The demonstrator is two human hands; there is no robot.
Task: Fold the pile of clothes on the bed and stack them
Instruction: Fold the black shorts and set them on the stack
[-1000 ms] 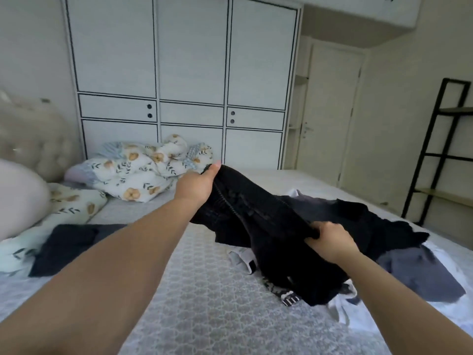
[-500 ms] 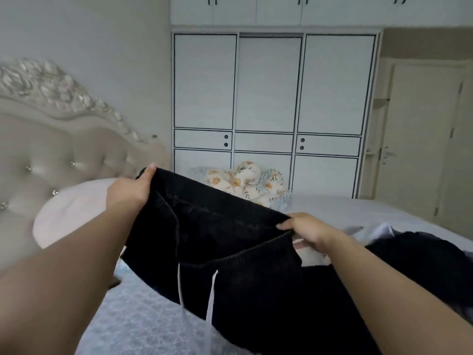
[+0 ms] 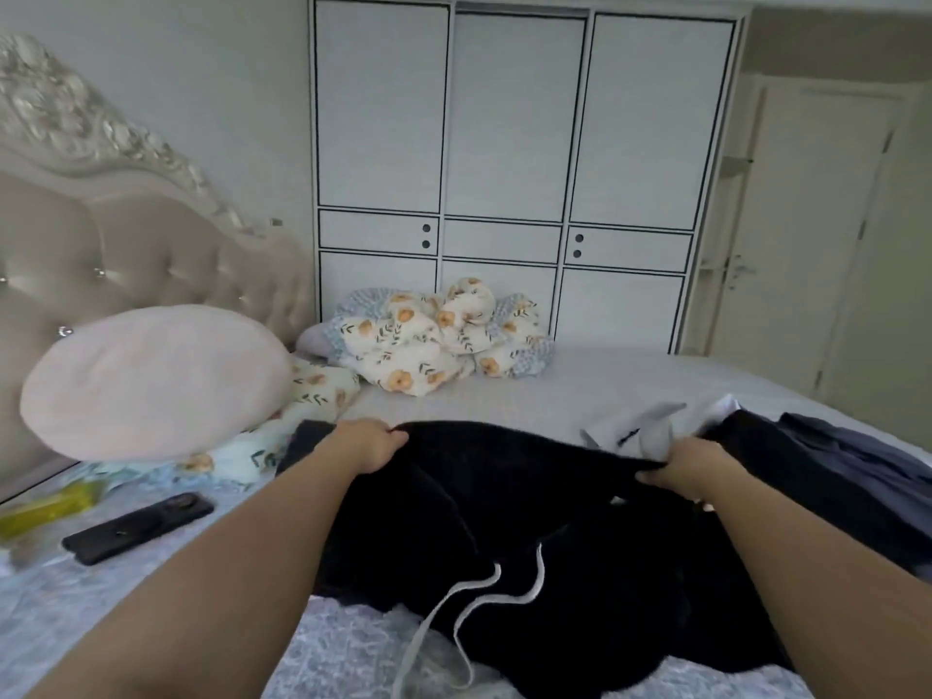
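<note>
A black garment (image 3: 509, 517) with white drawstrings (image 3: 484, 597) lies spread on the grey bed (image 3: 555, 391) in front of me. My left hand (image 3: 365, 443) grips its far edge on the left, and my right hand (image 3: 691, 469) grips the same edge on the right. To the right lies the rest of the pile: a dark grey-blue garment (image 3: 857, 461) and a white and grey piece (image 3: 650, 428) behind my right hand. Part of a dark folded item (image 3: 302, 436) shows behind my left wrist.
A round pink pillow (image 3: 151, 380) and floral bedding (image 3: 433, 340) sit near the tufted headboard (image 3: 101, 244). A black phone (image 3: 138, 527) and a yellow-green object (image 3: 45, 512) lie on the bed's left side. White wardrobes (image 3: 504, 169) and a door (image 3: 807, 229) stand beyond.
Both hands have brought the black garment down from the air onto the bed and pulled it wider. The view has tilted downward.
</note>
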